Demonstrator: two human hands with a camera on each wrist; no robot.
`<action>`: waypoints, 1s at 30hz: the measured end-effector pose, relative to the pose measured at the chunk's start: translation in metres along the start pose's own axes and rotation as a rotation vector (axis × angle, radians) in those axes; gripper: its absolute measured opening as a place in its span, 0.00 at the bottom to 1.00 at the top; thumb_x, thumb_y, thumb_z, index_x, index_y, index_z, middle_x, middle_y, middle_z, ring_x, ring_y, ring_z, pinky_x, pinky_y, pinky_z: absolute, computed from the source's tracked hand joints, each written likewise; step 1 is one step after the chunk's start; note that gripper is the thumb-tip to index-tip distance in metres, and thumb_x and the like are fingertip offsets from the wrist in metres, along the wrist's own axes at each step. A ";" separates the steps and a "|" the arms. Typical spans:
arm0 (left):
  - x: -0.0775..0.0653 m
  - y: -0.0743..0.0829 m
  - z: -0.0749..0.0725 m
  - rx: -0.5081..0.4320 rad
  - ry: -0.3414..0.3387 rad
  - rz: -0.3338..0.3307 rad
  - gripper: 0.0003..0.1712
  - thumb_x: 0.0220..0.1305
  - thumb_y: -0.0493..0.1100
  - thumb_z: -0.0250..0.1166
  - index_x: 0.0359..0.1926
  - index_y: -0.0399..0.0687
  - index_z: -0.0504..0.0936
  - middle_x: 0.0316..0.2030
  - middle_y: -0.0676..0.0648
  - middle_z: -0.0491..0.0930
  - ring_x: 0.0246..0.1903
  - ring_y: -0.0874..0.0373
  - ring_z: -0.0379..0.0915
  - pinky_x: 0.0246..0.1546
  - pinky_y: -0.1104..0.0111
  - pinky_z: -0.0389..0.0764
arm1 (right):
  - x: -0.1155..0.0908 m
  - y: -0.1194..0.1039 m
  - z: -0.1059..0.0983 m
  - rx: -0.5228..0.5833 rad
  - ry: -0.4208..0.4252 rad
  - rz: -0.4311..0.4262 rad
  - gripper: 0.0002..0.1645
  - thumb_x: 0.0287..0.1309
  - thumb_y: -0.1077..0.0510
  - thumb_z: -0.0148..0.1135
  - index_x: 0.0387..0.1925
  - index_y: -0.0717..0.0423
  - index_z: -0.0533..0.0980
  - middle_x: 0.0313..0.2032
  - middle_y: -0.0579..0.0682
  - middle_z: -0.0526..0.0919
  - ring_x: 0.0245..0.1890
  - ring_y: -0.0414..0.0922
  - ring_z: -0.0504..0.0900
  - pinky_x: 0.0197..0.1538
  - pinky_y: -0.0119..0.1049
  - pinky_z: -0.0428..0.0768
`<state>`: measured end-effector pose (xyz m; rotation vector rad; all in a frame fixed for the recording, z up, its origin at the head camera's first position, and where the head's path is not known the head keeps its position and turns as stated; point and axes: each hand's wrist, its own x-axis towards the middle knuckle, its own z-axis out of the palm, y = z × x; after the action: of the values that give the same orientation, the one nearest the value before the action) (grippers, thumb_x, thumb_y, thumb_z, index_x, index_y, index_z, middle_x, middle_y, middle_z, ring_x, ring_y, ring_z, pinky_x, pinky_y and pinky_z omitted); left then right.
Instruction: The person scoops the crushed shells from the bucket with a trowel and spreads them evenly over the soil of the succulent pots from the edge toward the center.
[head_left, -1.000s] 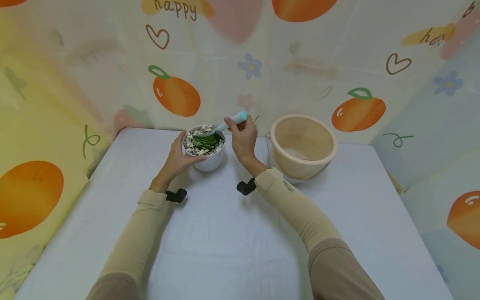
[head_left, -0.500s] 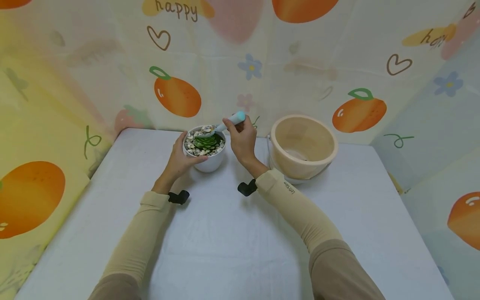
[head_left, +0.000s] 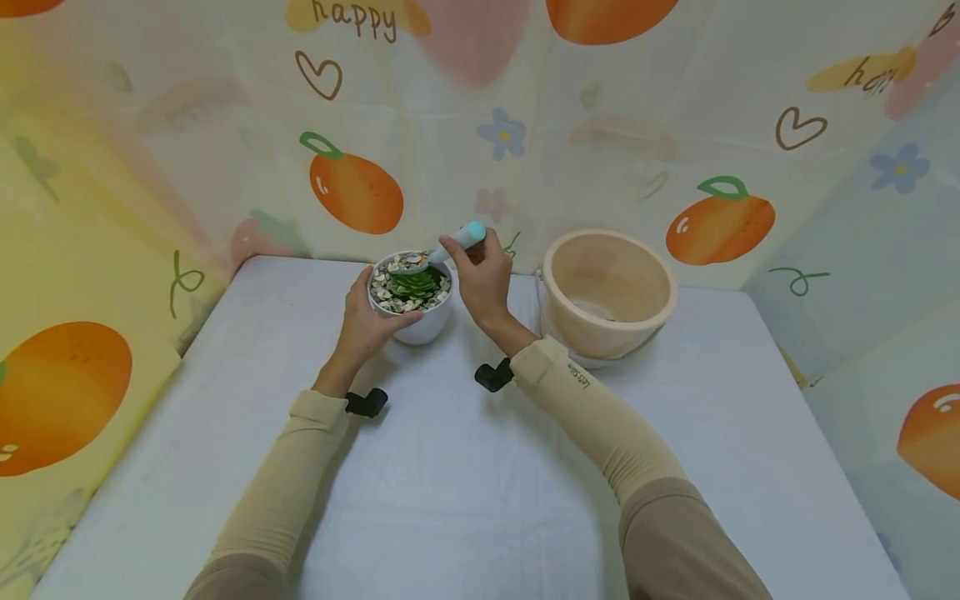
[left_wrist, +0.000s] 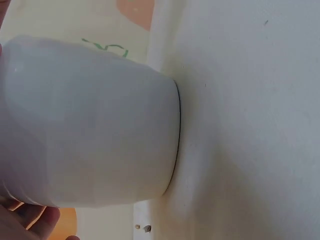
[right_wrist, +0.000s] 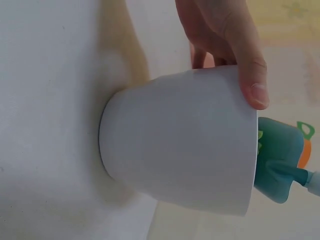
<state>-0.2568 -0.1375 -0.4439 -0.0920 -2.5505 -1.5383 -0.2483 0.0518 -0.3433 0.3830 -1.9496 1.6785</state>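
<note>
A white plant pot [head_left: 422, 328] stands on the table, holding a green succulent [head_left: 414, 286] ringed by pale pebbles [head_left: 385, 293]. My left hand [head_left: 367, 323] grips the pot, its thumb across the front and its fingers round the left side. In the right wrist view that thumb lies on the pot's wall [right_wrist: 175, 140] near the rim. My right hand [head_left: 486, 279] holds a small trowel [head_left: 460, 243] by its light blue handle. The teal trowel blade [right_wrist: 280, 160] is over the pot's mouth, above the succulent; whether it touches the pebbles I cannot tell.
To the right stands a larger cream bucket [head_left: 607, 275] with a few small bits at its bottom. A patterned cloth backdrop [head_left: 540, 183] rises behind the white-covered table [head_left: 465, 483]. Small crumbs [left_wrist: 147, 228] lie near the pot in the left wrist view.
My left wrist has shifted slightly right and toward me, and its thumb reaches further along the pot's front. The trowel handle has moved a little to the left.
</note>
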 end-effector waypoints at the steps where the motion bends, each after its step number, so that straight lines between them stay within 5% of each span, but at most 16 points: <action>1: 0.000 0.000 0.000 0.002 -0.005 -0.003 0.67 0.44 0.57 0.78 0.76 0.42 0.46 0.72 0.35 0.53 0.70 0.41 0.50 0.70 0.43 0.55 | 0.000 0.000 0.000 0.003 -0.003 0.000 0.13 0.60 0.64 0.65 0.40 0.71 0.73 0.34 0.66 0.83 0.37 0.58 0.85 0.44 0.37 0.84; 9: 0.008 -0.005 -0.017 -0.030 -0.146 0.038 0.63 0.48 0.52 0.77 0.75 0.43 0.48 0.72 0.37 0.53 0.72 0.43 0.47 0.71 0.42 0.51 | -0.003 -0.001 -0.001 0.010 -0.006 0.004 0.13 0.60 0.64 0.64 0.40 0.72 0.73 0.34 0.68 0.83 0.37 0.60 0.85 0.42 0.37 0.84; 15: 0.015 -0.006 -0.023 -0.035 -0.251 -0.048 0.68 0.50 0.54 0.76 0.78 0.51 0.36 0.78 0.43 0.38 0.76 0.43 0.38 0.72 0.41 0.49 | -0.002 0.000 -0.002 0.002 -0.014 0.016 0.14 0.61 0.63 0.64 0.41 0.73 0.73 0.35 0.68 0.83 0.38 0.58 0.85 0.43 0.39 0.84; 20: 0.016 -0.007 -0.021 -0.072 -0.252 -0.066 0.68 0.50 0.52 0.76 0.78 0.55 0.36 0.78 0.44 0.39 0.75 0.41 0.42 0.71 0.42 0.53 | -0.003 0.000 -0.002 -0.001 -0.007 0.013 0.15 0.60 0.64 0.64 0.41 0.73 0.73 0.35 0.68 0.84 0.37 0.58 0.86 0.43 0.40 0.84; 30: 0.014 -0.011 -0.014 -0.098 -0.189 -0.037 0.67 0.49 0.51 0.77 0.77 0.47 0.39 0.77 0.41 0.43 0.75 0.44 0.41 0.72 0.43 0.51 | -0.003 0.000 -0.002 0.012 0.004 0.017 0.14 0.60 0.64 0.64 0.41 0.73 0.73 0.35 0.68 0.83 0.37 0.58 0.85 0.42 0.31 0.81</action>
<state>-0.2710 -0.1557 -0.4448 -0.2139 -2.6301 -1.7459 -0.2457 0.0530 -0.3446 0.3683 -1.9453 1.7011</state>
